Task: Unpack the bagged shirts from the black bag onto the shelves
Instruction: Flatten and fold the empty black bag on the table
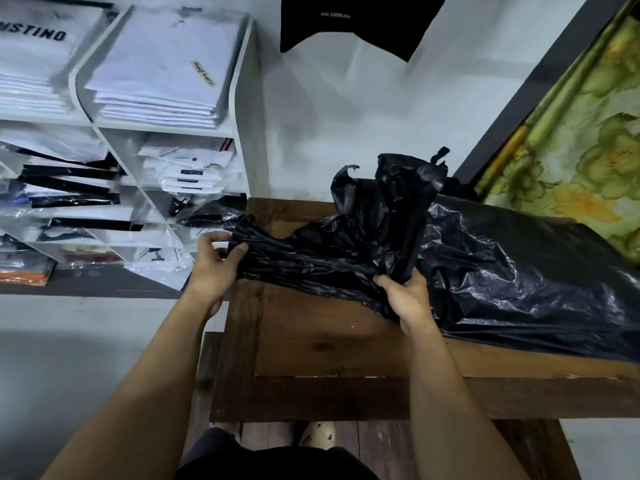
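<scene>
A large black plastic bag (pixel 502 268) lies crumpled across a brown wooden table (pixel 329 344), its bulk filling the right side. My left hand (pixel 216 268) grips the bag's twisted end at the table's left edge. My right hand (pixel 407 299) holds a bunched fold of the same bag near the middle. The bag's contents are hidden. White shelves (pixel 242 98) at the left hold stacks of bagged shirts (pixel 162 64), mostly white on top and mixed black and white below.
A black garment (pixel 346 22) hangs on the white wall behind the table. A green floral cloth (pixel 581 133) in a dark frame leans at the right. Loose bagged shirts (pixel 162 265) spill from the lowest shelf near my left hand. My foot (pixel 317 434) shows under the table.
</scene>
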